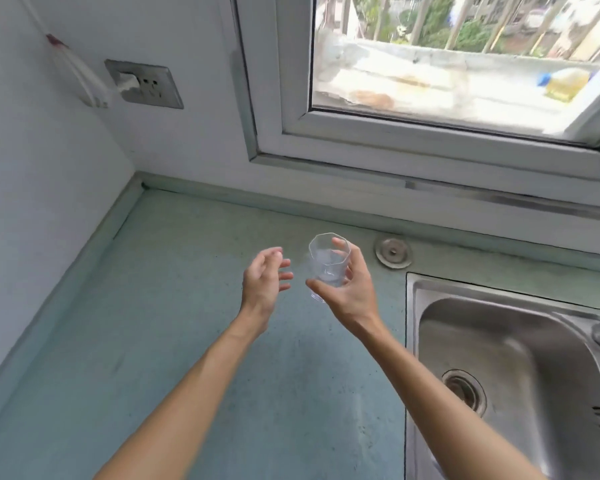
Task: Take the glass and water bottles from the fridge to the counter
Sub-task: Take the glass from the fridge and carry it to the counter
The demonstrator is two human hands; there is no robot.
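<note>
A clear faceted glass [324, 263] is upright in my right hand [352, 282], held above the grey-green counter [153, 323]. My thumb lies across its lower front and my fingers wrap its far side. My left hand [264, 280] hovers just left of the glass, fingers spread and curled, holding nothing and not touching it. No water bottles and no fridge are in view.
A steel sink [520, 368] with a drain is set into the counter at the right. A round metal cap [393, 252] sits behind the glass. A wall socket with a white plug [142, 84] is at upper left, a window [447, 60] above.
</note>
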